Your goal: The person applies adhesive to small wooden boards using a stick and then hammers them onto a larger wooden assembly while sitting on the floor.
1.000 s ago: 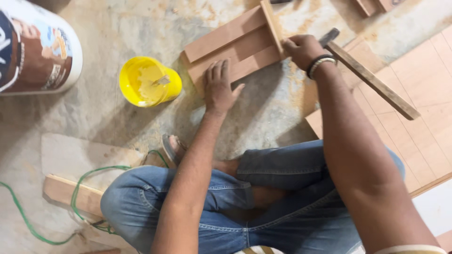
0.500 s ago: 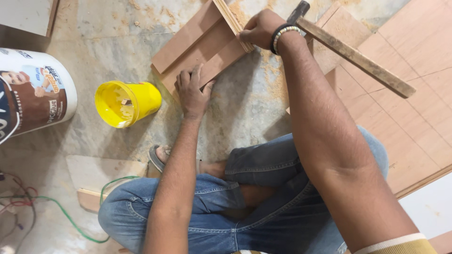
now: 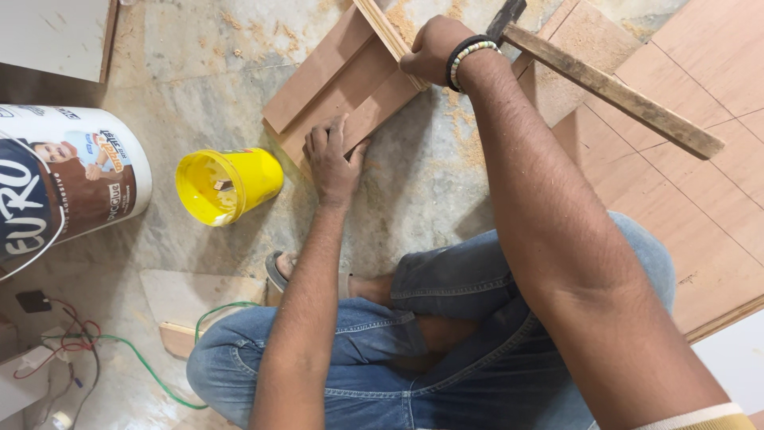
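From the head view, the left hand (image 3: pixel 334 159) lies flat, fingers spread, pressing the near corner of the wooden board assembly (image 3: pixel 342 87) down on the floor (image 3: pixel 199 64); its grip is open, holding nothing. The right hand (image 3: pixel 434 49) is closed around the thin upright strip (image 3: pixel 387 36) standing on edge on the boards, just beyond the left hand. The strip's long axis runs away and to the left, across the boards' length. A hammer (image 3: pixel 613 91) lies just right of that wrist, while a yellow tub (image 3: pixel 227 183) sits left.
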